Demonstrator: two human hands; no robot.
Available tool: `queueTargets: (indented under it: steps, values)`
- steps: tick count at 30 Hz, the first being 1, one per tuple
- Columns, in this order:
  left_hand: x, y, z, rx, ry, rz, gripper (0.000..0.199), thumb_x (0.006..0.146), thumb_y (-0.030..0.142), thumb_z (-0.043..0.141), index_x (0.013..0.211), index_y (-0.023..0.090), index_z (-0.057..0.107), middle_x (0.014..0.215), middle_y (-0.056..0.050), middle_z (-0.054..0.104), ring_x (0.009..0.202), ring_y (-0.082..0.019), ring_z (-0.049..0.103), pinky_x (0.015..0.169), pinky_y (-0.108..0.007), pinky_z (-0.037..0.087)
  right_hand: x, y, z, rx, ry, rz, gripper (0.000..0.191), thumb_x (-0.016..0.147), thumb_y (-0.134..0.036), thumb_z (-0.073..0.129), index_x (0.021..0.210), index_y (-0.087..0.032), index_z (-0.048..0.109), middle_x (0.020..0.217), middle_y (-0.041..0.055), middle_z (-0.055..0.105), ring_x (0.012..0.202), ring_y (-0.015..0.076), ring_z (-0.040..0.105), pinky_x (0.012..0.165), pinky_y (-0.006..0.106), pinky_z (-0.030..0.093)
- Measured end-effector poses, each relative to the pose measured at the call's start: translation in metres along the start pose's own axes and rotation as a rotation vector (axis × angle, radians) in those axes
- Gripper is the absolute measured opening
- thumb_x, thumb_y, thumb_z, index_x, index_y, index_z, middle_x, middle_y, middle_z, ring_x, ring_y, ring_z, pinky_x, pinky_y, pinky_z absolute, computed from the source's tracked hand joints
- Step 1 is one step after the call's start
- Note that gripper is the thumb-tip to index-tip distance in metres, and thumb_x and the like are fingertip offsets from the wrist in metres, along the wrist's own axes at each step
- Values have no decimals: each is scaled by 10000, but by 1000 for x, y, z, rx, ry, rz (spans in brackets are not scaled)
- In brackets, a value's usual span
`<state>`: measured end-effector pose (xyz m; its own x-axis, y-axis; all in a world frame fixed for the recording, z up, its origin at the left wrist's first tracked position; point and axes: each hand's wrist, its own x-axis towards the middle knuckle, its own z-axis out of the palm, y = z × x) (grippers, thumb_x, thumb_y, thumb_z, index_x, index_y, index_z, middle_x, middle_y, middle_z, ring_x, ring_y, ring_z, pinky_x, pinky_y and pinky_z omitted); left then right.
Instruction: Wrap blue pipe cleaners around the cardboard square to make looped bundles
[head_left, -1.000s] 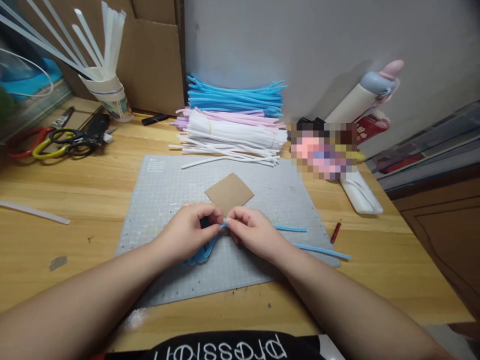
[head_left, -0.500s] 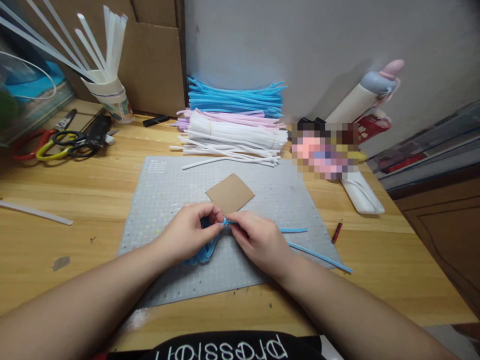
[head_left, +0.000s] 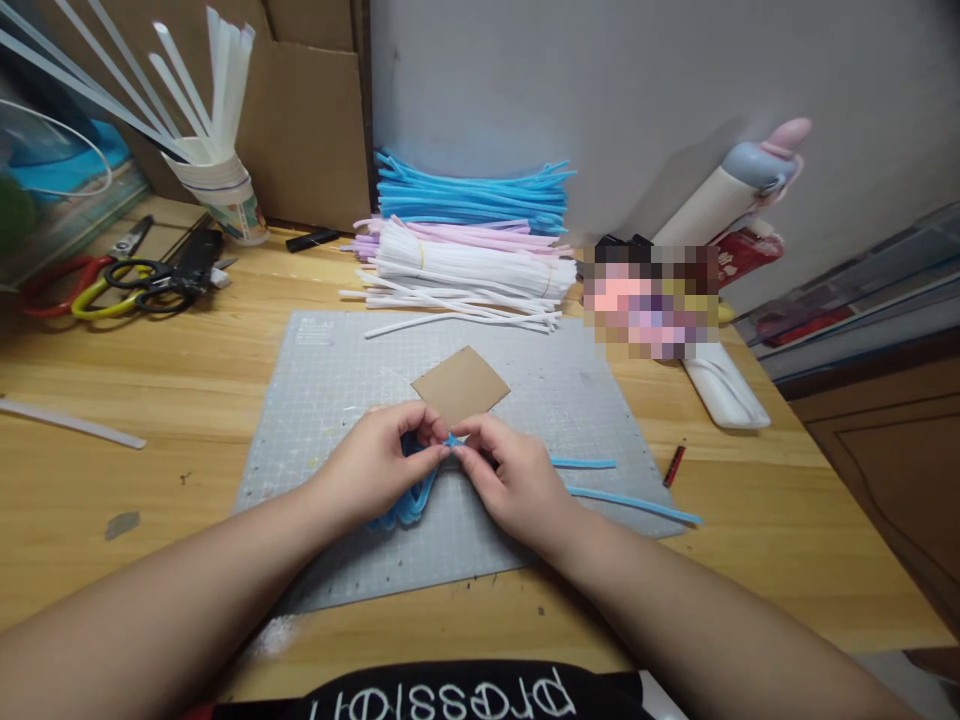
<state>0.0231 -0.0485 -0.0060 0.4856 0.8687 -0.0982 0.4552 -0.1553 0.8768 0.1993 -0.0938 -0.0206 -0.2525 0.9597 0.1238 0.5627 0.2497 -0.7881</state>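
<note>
Looped blue pipe cleaners (head_left: 409, 505) hang under my left hand (head_left: 390, 450), whose thumb and fingers pinch them near their upper right end. My right hand (head_left: 514, 475) pinches the same blue work at a small knot-like spot between the fingertips of both hands. Two blue stems (head_left: 634, 503) stick out to the right from behind my right hand, over the grey cutting mat (head_left: 315, 400). Just beyond the fingertips lies a square of brown cardboard (head_left: 461, 382). My palms hide part of the blue loops.
Bundles of blue (head_left: 472, 195), pink and white pipe cleaners (head_left: 472, 265) lie behind the mat. Scissors (head_left: 135, 285) and a paper cup (head_left: 225, 195) of white sticks stand left. At right are a bottle (head_left: 712, 195), a white case (head_left: 724, 385) and a small red item (head_left: 675, 466).
My right hand has shifted slightly, its index finger now more bent at the pinch. The longer blue stem's far end has swung a little away from me. My left hand stays in place.
</note>
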Motion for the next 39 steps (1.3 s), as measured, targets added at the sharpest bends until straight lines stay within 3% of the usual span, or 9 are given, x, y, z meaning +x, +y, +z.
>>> queueTargets:
  steps: [7,12,19,29,39]
  values:
    - [-1,1,-1,-110,5,-32,85,763,251,630,815,187,610,747,-2,636,723,-142,589,658,-267,461,1,2,2,229,-24,97,155,909,-202,494,1061,-215,524,839,11,667,761,136,633,686,264,467]
    - [-1,0,-1,-51,-5,-57,95,772,270,633,739,185,608,695,-1,634,664,-141,570,588,-260,430,1,2,2,194,-17,92,131,910,-211,490,1034,-211,533,773,0,640,700,134,603,656,266,455]
    - [-2,2,-1,-24,3,-63,62,763,224,621,717,182,628,670,-2,649,628,-134,565,576,-259,428,3,1,-1,83,-21,62,100,904,-200,494,957,-195,578,834,23,664,745,143,602,671,266,439]
    - [-1,-5,0,51,7,48,83,756,176,590,687,193,633,715,-8,678,703,-154,611,689,-295,450,7,0,-2,48,-59,86,118,905,-181,484,875,-190,598,767,5,645,688,130,568,633,244,406]
    - [0,-3,-3,-26,-90,69,50,792,237,578,790,199,611,810,-21,689,814,-178,622,788,-326,457,4,-1,0,44,-39,12,132,912,-156,468,929,-199,592,826,12,657,755,133,592,681,251,426]
